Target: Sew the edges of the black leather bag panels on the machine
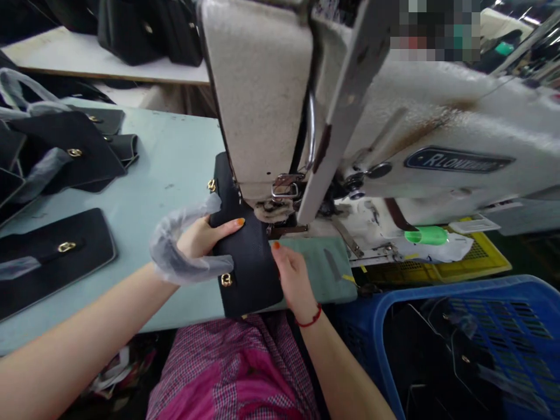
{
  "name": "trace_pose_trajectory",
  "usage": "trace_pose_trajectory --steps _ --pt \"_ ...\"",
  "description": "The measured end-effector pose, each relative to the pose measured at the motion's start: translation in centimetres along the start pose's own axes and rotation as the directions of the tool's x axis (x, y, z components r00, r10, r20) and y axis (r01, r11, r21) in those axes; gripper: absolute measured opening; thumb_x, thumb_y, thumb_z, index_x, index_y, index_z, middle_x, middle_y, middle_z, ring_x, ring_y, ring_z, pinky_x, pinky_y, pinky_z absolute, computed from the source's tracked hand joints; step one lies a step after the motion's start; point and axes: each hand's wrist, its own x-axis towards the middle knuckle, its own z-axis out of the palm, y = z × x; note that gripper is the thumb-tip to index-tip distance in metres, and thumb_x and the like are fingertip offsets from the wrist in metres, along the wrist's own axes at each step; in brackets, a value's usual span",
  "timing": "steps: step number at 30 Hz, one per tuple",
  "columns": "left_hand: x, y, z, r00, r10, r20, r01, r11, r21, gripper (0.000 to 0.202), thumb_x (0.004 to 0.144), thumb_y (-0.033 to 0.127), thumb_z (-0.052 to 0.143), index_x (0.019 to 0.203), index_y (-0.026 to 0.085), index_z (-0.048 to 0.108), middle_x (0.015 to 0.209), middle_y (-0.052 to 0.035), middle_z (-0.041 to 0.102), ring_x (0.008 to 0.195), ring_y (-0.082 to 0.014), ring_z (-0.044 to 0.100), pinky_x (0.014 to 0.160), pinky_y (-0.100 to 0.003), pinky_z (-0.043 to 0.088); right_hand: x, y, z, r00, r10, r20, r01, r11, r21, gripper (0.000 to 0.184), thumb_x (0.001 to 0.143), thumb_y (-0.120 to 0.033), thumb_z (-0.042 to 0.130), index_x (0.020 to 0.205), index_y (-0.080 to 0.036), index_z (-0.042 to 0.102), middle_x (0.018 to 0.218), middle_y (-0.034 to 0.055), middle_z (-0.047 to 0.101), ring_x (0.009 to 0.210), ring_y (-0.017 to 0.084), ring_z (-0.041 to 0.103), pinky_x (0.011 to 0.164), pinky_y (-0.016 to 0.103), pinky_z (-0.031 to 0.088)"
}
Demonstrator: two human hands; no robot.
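A black leather bag piece (249, 262) with gold rings lies under the head of a cream sewing machine (271, 105), partly hidden by it. My left hand (201, 236) grips the piece's left edge, thumb on top, with a clear plastic wrap (175, 251) bunched over the wrist. On the piece's right edge rests my right hand (293, 277), its fingers pressing the leather beside the presser foot (280, 213). A red cord circles the right wrist.
Black bag flaps (56, 254) with gold clasps lie on the pale blue table (175, 157) at the left. A blue plastic crate (459, 344) holding black pieces stands at the right. Behind it sits a yellow tray (481, 259) with a green spool (426, 235).
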Motion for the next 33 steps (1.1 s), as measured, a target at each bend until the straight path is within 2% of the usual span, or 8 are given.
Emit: trace_pose_trajectory --steps 4,7,10,15,20,26,33 --pt "-1.7 -0.9 1.0 0.996 -0.089 0.012 0.090 0.989 -0.118 0.040 0.074 0.020 0.077 0.112 0.015 0.066 0.090 -0.0082 0.076 0.075 -0.0233 0.074 0.067 -0.029 0.062 1.0 -2.0 -0.5 0.996 0.000 0.092 0.011 0.992 -0.125 0.042 0.088 -0.050 0.058 0.064 -0.016 0.054 0.061 -0.0028 0.040 0.058 0.010 0.035 0.052 0.023 0.027" --pt "-1.6 -0.8 1.6 0.974 -0.195 0.113 0.213 0.962 -0.172 0.030 0.075 0.022 0.075 0.103 0.014 0.070 0.083 -0.0094 0.076 0.067 -0.0220 0.073 0.066 -0.030 0.063 1.0 -2.0 0.1 0.995 0.014 0.097 -0.003 0.993 -0.115 0.043 0.087 -0.051 0.057 0.062 -0.016 0.050 0.061 -0.0030 0.037 0.058 0.010 0.033 0.052 0.023 0.026" --pt "-1.0 -0.9 1.5 0.950 -0.243 0.198 0.281 0.941 -0.190 0.018 0.074 0.021 0.074 0.091 0.014 0.074 0.080 -0.0091 0.076 0.065 -0.0203 0.072 0.062 -0.028 0.062 0.7 -1.7 0.4 0.995 0.030 0.090 -0.021 0.995 -0.102 0.042 0.086 -0.051 0.057 0.062 -0.017 0.049 0.062 -0.0025 0.036 0.059 0.010 0.032 0.051 0.023 0.025" --pt "-0.7 -0.9 1.2 0.954 -0.235 0.185 0.269 0.946 -0.183 0.019 0.073 0.018 0.074 0.092 0.016 0.074 0.080 -0.0075 0.077 0.062 -0.0199 0.071 0.062 -0.028 0.062 0.5 -1.3 0.3 0.992 0.060 0.111 -0.046 0.991 -0.124 0.044 0.087 -0.053 0.054 0.062 -0.017 0.049 0.061 -0.0022 0.036 0.058 0.010 0.032 0.050 0.022 0.025" --pt "-0.6 -0.6 1.1 0.930 -0.306 0.205 0.345 0.918 -0.195 0.015 0.076 0.016 0.072 0.090 0.012 0.074 0.077 -0.0085 0.077 0.061 -0.0210 0.071 0.061 -0.030 0.061 0.4 -1.2 0.3 0.991 0.060 0.121 -0.045 0.991 -0.123 0.044 0.089 -0.053 0.052 0.063 -0.017 0.047 0.060 -0.0024 0.037 0.057 0.010 0.032 0.050 0.022 0.026" --pt "-0.2 -0.8 0.9 0.945 -0.259 0.198 0.297 0.934 -0.200 0.016 0.075 0.016 0.073 0.089 0.010 0.074 0.072 -0.0091 0.076 0.059 -0.0203 0.070 0.061 -0.030 0.061 0.5 -1.3 0.3 0.990 0.066 0.122 -0.049 0.990 -0.133 0.045 0.090 -0.053 0.051 0.062 -0.018 0.043 0.061 -0.0028 0.035 0.057 0.010 0.032 0.050 0.023 0.025" --pt "0.1 -0.3 0.9 0.940 -0.246 0.238 0.306 0.916 -0.259 0.037 0.077 0.013 0.070 0.114 0.011 0.069 0.082 -0.0083 0.078 0.065 -0.0226 0.072 0.065 -0.033 0.061 1.1 -1.5 0.4 0.994 0.034 0.105 -0.017 0.988 -0.156 0.046 0.090 -0.051 0.050 0.060 -0.018 0.045 0.062 -0.0025 0.033 0.058 0.010 0.030 0.052 0.024 0.025"
